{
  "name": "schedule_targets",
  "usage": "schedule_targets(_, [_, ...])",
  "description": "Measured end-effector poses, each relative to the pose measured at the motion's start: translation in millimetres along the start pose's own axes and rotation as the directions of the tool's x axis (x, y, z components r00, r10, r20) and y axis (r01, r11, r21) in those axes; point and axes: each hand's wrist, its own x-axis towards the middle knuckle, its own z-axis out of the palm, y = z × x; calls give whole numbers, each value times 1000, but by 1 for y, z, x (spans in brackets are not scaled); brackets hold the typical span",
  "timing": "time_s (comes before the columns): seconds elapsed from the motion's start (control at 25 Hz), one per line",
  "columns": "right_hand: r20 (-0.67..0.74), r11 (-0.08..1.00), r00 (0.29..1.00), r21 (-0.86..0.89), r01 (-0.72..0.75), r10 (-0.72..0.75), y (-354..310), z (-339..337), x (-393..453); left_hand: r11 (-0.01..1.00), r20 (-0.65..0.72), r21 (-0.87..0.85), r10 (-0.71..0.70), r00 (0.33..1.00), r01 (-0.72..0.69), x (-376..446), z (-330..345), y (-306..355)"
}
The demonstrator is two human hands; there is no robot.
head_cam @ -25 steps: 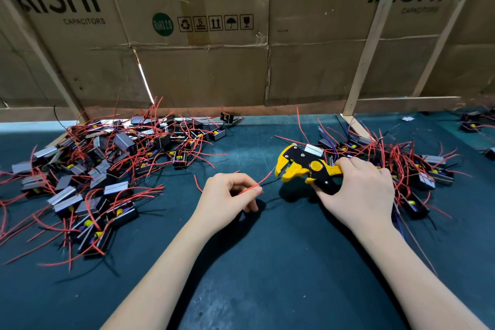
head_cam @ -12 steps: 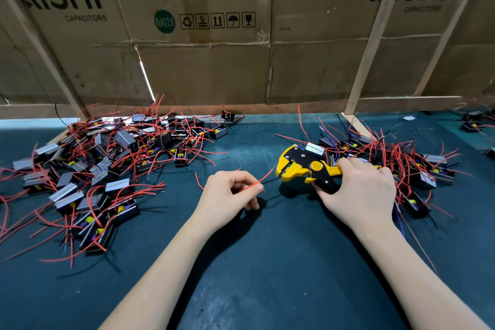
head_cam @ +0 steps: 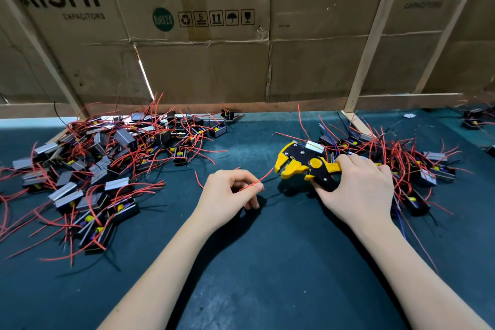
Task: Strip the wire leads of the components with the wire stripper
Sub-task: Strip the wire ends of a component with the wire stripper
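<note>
Flattened brown cardboard cartons (head_cam: 203, 61) printed "AiSHi CAPACITORS" wall off the back of a dark teal bench mat (head_cam: 254, 262). Near the middle of the mat, the left hand (head_cam: 227, 195) pinches a thin red wire lead (head_cam: 263, 176) between thumb and forefinger; the lead's long axis slants up and to the right, its free end pointing at the parted yellow nose of the yellow-and-black wire stripper (head_cam: 302, 165). That tool lies roughly level, nose to the left, handles to the right, where the right hand (head_cam: 359, 190) curls around them. Heaps of small black components with red leads lie at left (head_cam: 107, 163) and right (head_cam: 401, 161).
</note>
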Motion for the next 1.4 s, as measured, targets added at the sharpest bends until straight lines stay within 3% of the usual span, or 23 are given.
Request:
schedule_targets(0.28, [25,1000,1000,-28,-7,8,0,1,-1,1000,-12,-30,5,1000,-5,0,0,0])
schedule_targets(0.6, [33,1000,999,20,7,-8,-3,-4,-1,998,1,61,16,1000,-16,1,3,-3])
schedule_targets(0.88, [116,1000,993,-12,-23,25,-5,-8,2,997,3,68,29,1000,-29,1,3,-4])
schedule_targets(1.0, [25,997,999,74,-34,32,-5,-8,1,998,13,44,52,999,-52,1,0,-3])
schedule_targets(1.08, [-53,997,998,81,-19,23,-4,-7,1,970,-31,210,130,991,-120,1,-4,-5])
schedule_targets(1.16, [-74,993,994,96,-69,76,2,-5,1,825,-88,544,235,968,-151,1,-7,-5])
schedule_targets(1.24, [-74,976,983,149,-157,169,9,-5,3,739,-146,665,266,953,-104,0,-9,-2])
schedule_targets(1.32, [-41,955,971,192,-225,237,13,-8,6,786,-89,572,342,936,-233,0,-8,-3])
schedule_targets(1.4, [-3,929,958,246,-276,285,14,-13,9,853,63,360,383,922,-379,-5,2,3])
